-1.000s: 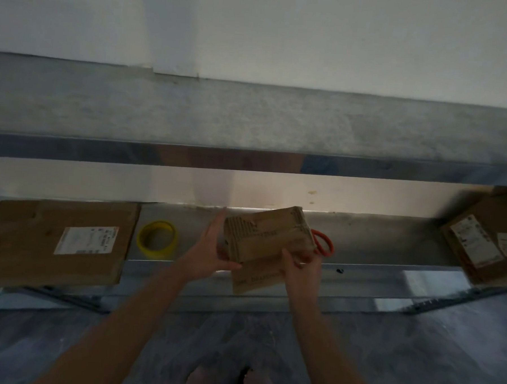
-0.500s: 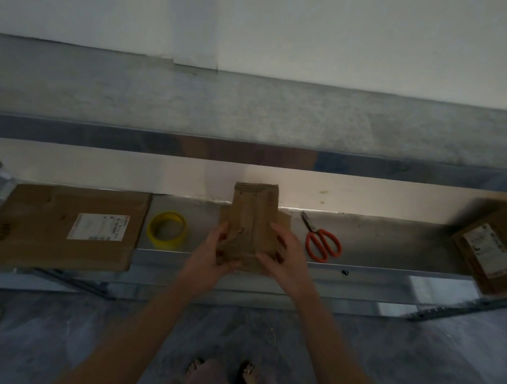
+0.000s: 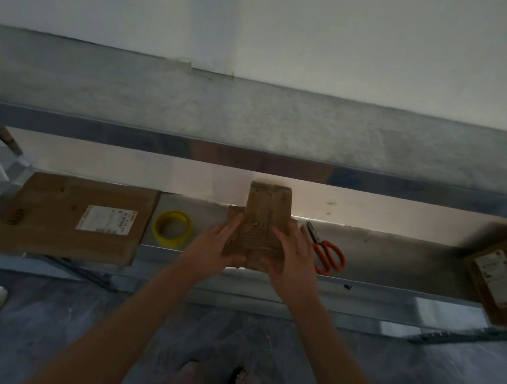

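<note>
We've got a flattened brown cardboard box (image 3: pixel 264 221), printed side up; our left hand (image 3: pixel 214 248) and right hand (image 3: pixel 294 258) grip its lower edges.

Small brown printed cardboard box (image 3: pixel 267 222) — flaps unfolded, the long one pointing to 12 o'clock — over the front edge of the metal shelf (image 3: pixel 390 254).

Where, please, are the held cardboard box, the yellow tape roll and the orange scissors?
held cardboard box (image 3: pixel 267 219): head view, on its printed upright flap.
yellow tape roll (image 3: pixel 171 242): head view, on its near rim.
orange scissors (image 3: pixel 321 246): head view, on the handles by the pivot.
</note>
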A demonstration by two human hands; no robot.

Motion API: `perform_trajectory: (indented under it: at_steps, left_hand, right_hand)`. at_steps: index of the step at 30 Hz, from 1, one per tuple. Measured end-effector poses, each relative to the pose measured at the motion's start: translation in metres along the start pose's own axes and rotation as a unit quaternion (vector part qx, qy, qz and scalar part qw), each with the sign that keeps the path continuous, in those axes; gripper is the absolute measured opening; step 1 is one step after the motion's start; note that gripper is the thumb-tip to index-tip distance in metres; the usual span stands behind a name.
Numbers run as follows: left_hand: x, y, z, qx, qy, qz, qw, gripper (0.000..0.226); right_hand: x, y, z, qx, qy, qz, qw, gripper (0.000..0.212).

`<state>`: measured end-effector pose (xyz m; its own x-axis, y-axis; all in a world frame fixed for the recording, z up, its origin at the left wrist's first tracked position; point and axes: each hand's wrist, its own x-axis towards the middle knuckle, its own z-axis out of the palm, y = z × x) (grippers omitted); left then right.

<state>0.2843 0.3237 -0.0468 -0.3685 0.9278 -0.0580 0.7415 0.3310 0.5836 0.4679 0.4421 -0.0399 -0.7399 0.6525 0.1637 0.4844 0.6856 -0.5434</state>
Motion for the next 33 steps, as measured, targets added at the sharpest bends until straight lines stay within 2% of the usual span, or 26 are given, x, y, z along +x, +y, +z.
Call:
perform_trajectory:
  at_steps: [2,4,6,10,12,14,18,23,27,30,33]
  left_hand:
    - [-0.011,-0.012,-0.014,0.07,0.029,0.028,0.997,0.088]
    - [-0.027,-0.035,-0.03,0.136,0.044,0.041,0.989,0.076]
    - [-0.043,-0.069,-0.045,0.196,0.033,0.034,0.979,0.068]
    - [-0.054,-0.137,-0.066,0.282,-0.06,-0.022,0.957,0.065]
    - [-0.049,-0.157,-0.067,0.295,-0.101,-0.012,0.95,0.066]
    - [-0.04,-0.171,-0.063,0.306,-0.132,0.003,0.943,0.066]
    - [-0.026,-0.187,-0.053,0.322,-0.155,0.064,0.932,0.056]
    - [-0.024,-0.195,-0.045,0.29,-0.131,0.088,0.944,0.047]
    - [-0.019,-0.197,-0.046,0.271,-0.108,0.106,0.951,0.049]
    - [-0.017,-0.198,-0.054,0.215,-0.108,0.13,0.962,0.046]
    - [-0.026,-0.195,-0.069,0.109,-0.088,0.156,0.978,0.04]
  right_hand:
    - [-0.004,-0.012,0.003,-0.068,0.027,-0.097,0.993,0.06]
    - [-0.004,-0.031,0.014,-0.103,0.012,-0.161,0.981,0.053]
    - [-0.002,-0.054,0.033,-0.092,-0.013,-0.17,0.981,0.053]
    - [0.006,-0.095,0.096,-0.044,-0.076,-0.189,0.978,0.055]
    - [0.012,-0.105,0.127,-0.024,-0.107,-0.13,0.985,0.057]
    - [0.022,-0.107,0.151,-0.012,-0.128,-0.036,0.991,0.06]
    - [0.037,-0.102,0.182,-0.015,-0.138,0.106,0.985,0.064]
    - [0.04,-0.111,0.199,-0.031,-0.118,0.135,0.983,0.05]
    - [0.034,-0.116,0.205,-0.028,-0.08,0.153,0.985,0.02]
    - [0.035,-0.122,0.192,-0.013,-0.072,0.171,0.983,0.012]
    - [0.037,-0.131,0.168,0.011,-0.078,0.167,0.983,0.012]
